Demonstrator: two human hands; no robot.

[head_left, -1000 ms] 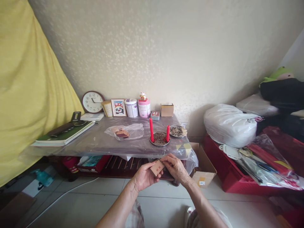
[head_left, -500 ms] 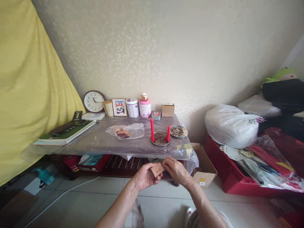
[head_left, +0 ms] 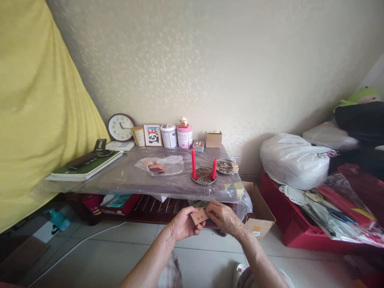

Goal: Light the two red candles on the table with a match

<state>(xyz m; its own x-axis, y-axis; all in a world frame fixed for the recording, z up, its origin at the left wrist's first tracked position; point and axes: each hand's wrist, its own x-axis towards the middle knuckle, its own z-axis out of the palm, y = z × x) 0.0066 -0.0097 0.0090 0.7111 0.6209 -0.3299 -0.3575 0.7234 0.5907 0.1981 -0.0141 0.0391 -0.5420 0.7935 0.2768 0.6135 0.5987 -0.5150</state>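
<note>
My left hand (head_left: 181, 225) grips a small tan matchbox (head_left: 198, 216) in front of the low table (head_left: 126, 180). My right hand (head_left: 223, 218) pinches at the box's right end with closed fingers. On the table just beyond stand two red candles (head_left: 193, 164) in a metal dish (head_left: 204, 176) of dark bits. Beside that dish lies a second plate of matchsticks (head_left: 227, 167).
A clear bag of small boxes (head_left: 159, 165), a clock (head_left: 120, 127), tins, a framed picture and a book (head_left: 85, 166) sit on the plastic-covered table. An open cardboard box (head_left: 259, 210) and a red crate (head_left: 300, 224) with bags stand to the right. A yellow curtain hangs left.
The hands stay together on the matchbox and have sunk slightly in the picture. The view has drifted a little, shifting the table to the right.
</note>
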